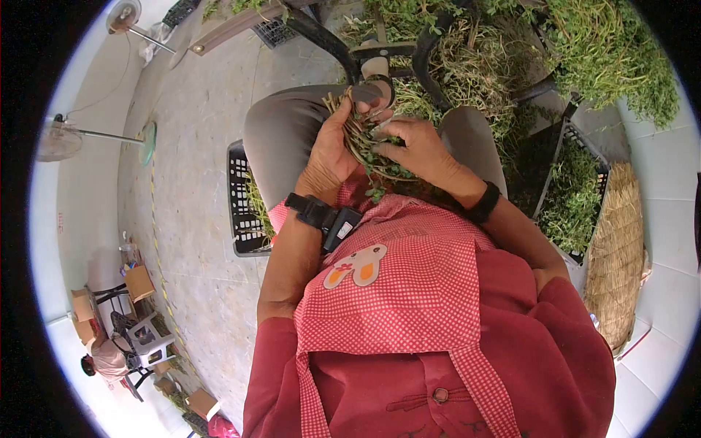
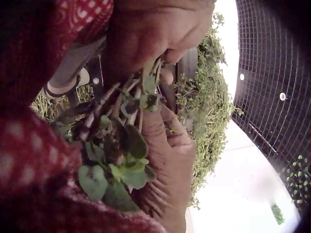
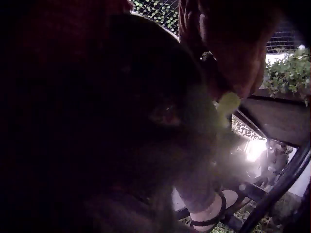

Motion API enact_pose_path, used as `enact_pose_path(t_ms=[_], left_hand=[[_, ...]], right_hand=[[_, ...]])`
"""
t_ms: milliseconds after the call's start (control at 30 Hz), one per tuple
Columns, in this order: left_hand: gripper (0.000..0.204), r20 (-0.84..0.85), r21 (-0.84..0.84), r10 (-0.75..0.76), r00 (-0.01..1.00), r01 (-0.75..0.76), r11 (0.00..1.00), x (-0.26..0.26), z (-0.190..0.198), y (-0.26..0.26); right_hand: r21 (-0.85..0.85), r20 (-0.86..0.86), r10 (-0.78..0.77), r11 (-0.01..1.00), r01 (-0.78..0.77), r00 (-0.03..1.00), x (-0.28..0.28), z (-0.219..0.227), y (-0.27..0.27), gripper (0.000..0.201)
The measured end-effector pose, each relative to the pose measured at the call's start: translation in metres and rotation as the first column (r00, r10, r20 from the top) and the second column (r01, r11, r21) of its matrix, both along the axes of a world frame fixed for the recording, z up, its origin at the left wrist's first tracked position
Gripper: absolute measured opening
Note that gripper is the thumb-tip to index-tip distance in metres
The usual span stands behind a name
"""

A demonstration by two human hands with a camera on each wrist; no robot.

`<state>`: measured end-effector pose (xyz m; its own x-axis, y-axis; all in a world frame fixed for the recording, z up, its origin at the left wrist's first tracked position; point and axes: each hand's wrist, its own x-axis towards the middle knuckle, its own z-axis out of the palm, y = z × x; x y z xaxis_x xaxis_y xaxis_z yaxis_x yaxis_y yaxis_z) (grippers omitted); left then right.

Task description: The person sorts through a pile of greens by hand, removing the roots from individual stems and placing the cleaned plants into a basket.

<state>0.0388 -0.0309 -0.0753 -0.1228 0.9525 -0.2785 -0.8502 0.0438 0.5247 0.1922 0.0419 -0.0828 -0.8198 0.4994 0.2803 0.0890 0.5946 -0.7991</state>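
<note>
Above the lap, my left hand (image 1: 332, 152) grips a bunch of leafy green stems (image 1: 355, 140), its thumb lying along the cut brownish ends. My right hand (image 1: 423, 152) comes in from the other side with thumb and fingers bent, pinching stems at the bunch. In the left wrist view, the stems and round leaves (image 2: 133, 172) hang below the left hand (image 2: 155, 36), and the right hand (image 2: 167, 170) is close against them. The right wrist view is mostly dark, with a blurred yellow-green leaf (image 3: 228, 103) near a hand (image 3: 228, 48).
Heaps of leafy stems (image 1: 613, 58) lie ahead and to the right, on and around a dark-framed table. Black crates (image 1: 239, 197) stand beside both legs, holding greens. A straw mat roll (image 1: 617, 255) leans at the right. Fans (image 1: 149, 144) stand at the left wall.
</note>
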Motion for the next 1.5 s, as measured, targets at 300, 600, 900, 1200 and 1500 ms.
enact_pose_path(t_ms=[300,600,900,1200,1500], left_hand=[[0.026,-0.07,-0.091,-0.041,0.997,0.035,0.995,0.007,0.009,0.0],[0.018,-0.199,-0.142,0.02,0.98,-0.049,0.989,0.006,0.005,-0.001],[0.015,-0.276,-0.184,0.021,0.961,-0.074,0.98,0.008,0.008,-0.001],[0.017,-0.35,-0.125,0.056,0.935,-0.105,0.987,0.012,0.012,0.0],[0.02,-0.258,-0.105,0.029,0.966,-0.058,0.993,0.008,0.011,0.0]], right_hand=[[-0.476,0.014,-0.047,0.878,0.048,0.999,0.014,0.019,0.018,0.023],[-0.717,0.035,0.05,0.697,-0.01,0.998,0.02,0.02,0.016,0.024],[-0.787,-0.024,-0.011,0.617,-0.012,1.0,0.018,0.015,0.02,0.021],[0.327,-0.184,-0.393,0.84,0.433,0.901,0.003,-0.02,0.043,0.018],[-0.92,-0.202,-0.026,0.347,-0.18,0.979,0.026,0.005,0.033,0.02]])
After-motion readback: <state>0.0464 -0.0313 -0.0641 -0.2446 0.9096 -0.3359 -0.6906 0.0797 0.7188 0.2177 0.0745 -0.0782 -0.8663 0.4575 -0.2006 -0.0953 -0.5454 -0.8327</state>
